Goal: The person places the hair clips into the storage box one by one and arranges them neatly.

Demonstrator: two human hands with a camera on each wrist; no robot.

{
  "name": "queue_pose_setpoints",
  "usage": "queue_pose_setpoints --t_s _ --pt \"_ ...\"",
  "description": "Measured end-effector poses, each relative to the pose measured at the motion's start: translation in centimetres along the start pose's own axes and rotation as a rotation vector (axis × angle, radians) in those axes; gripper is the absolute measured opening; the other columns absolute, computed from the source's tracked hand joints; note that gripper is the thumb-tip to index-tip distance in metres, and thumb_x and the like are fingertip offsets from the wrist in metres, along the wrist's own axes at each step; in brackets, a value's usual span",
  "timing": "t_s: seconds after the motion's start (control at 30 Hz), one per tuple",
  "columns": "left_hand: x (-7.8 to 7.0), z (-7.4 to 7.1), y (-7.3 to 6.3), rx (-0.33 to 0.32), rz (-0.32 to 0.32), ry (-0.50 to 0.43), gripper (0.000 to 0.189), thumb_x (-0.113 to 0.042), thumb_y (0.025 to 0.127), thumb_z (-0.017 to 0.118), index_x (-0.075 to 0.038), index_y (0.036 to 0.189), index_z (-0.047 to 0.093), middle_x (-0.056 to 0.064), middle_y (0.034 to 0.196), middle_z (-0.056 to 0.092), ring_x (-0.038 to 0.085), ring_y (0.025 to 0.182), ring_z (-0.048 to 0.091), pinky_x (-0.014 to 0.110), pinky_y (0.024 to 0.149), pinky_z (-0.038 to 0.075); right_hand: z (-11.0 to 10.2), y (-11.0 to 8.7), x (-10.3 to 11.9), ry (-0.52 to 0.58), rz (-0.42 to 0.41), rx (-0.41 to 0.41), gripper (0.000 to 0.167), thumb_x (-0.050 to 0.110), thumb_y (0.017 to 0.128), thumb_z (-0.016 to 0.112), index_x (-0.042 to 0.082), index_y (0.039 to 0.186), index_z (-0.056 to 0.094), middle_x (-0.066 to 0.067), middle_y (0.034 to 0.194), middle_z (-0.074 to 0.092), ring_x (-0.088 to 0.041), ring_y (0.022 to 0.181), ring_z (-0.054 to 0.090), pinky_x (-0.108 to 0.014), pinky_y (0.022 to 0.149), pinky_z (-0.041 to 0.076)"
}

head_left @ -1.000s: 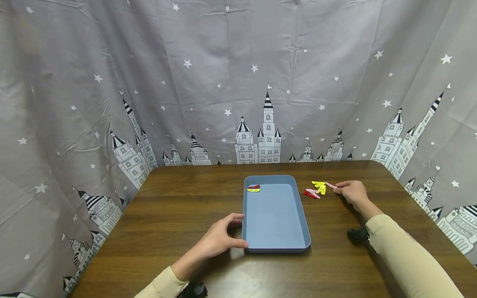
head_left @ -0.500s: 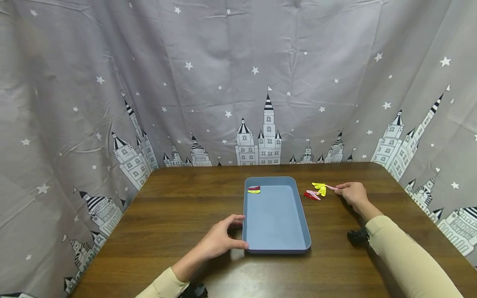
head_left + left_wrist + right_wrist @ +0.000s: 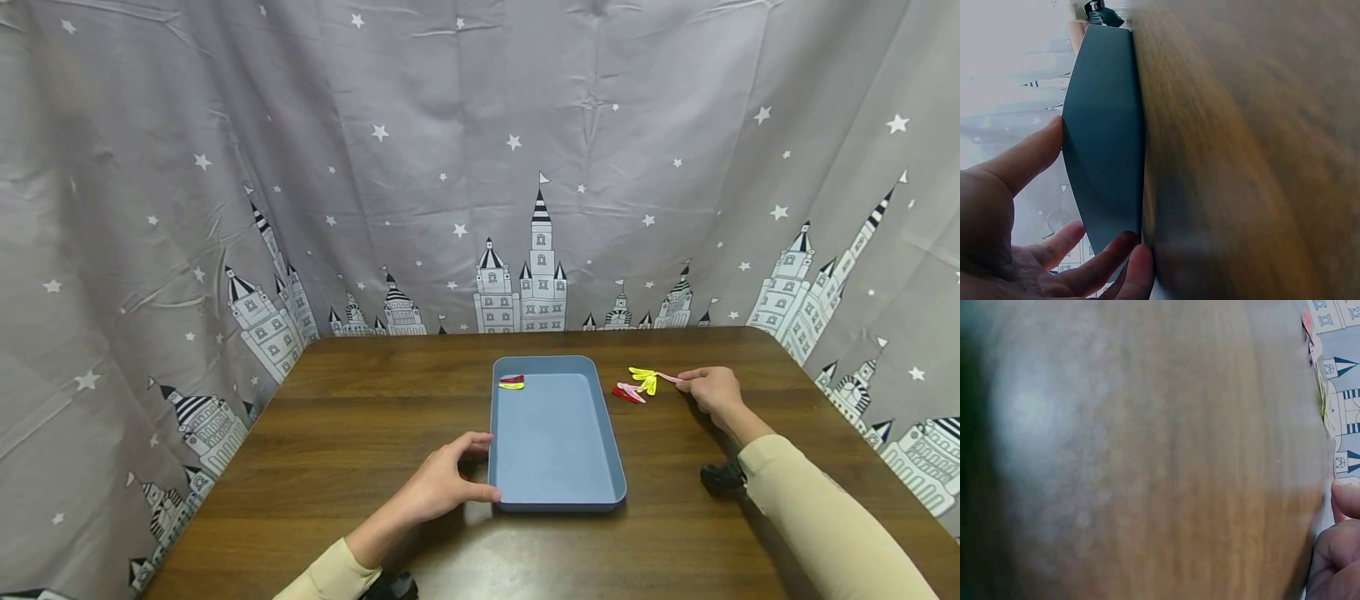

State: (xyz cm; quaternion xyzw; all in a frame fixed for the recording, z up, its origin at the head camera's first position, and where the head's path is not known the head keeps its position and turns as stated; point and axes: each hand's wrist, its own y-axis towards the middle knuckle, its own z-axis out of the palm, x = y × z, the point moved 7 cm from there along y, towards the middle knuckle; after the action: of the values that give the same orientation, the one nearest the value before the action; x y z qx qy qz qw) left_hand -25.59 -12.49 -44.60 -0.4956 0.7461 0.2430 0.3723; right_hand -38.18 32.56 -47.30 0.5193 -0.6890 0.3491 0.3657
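Observation:
A blue-grey rectangular tray [image 3: 557, 437] lies on the table with a dark red hair clip [image 3: 512, 379] and a yellow hair clip [image 3: 512, 386] inside, near its far left corner. My left hand [image 3: 447, 481] touches the tray's left side, thumb at the near corner and fingers spread along the wall. In the left wrist view the fingertips [image 3: 1124, 242] rest against the tray's outer wall [image 3: 1105, 131]. Right of the tray, my right hand [image 3: 712, 390] pinches one end of a pink hair clip [image 3: 669, 378]. Its other end meets several yellow hair clips [image 3: 643, 379].
Beside the yellow clips lie another pink hair clip [image 3: 632, 391] and a red one [image 3: 625, 395], overlapping. The brown wooden table [image 3: 360, 417] ends at a grey curtain [image 3: 420, 167] printed with castles and stars. A black wrist device [image 3: 722, 477] sits under the right sleeve.
My right hand has shifted very slightly right with the pink hair clip between its fingers. The left hand and the tray keep their places; the head view has tilted a little.

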Motion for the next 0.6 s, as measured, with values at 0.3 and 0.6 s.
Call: queue_pose_setpoints --t_s 0.3,0.6 --pt "-0.18 0.00 -0.02 0.007 0.005 -0.001 0.080 -0.032 0.075 0.089 -0.010 0.142 0.053 0.013 0.131 0.065 0.033 0.125 0.058 0.055 0.103 0.042 -0.47 -0.27 0.12 0.017 0.001 -0.007 0.035 0.007 0.093 0.066 -0.016 0.119 0.063 0.015 0.045 0.039 -0.002 0.039 0.030 -0.022 0.040 0.029" --pt "-0.18 -0.03 -0.07 -0.001 0.010 0.001 0.079 -0.032 0.074 0.090 -0.010 0.141 0.054 0.013 0.131 0.065 0.033 0.125 0.058 0.055 0.103 0.042 -0.89 -0.36 0.80 -0.018 -0.027 -0.010 0.033 0.011 0.094 0.066 -0.013 0.116 0.065 0.010 0.057 0.051 -0.003 0.040 0.033 -0.023 0.040 0.031"
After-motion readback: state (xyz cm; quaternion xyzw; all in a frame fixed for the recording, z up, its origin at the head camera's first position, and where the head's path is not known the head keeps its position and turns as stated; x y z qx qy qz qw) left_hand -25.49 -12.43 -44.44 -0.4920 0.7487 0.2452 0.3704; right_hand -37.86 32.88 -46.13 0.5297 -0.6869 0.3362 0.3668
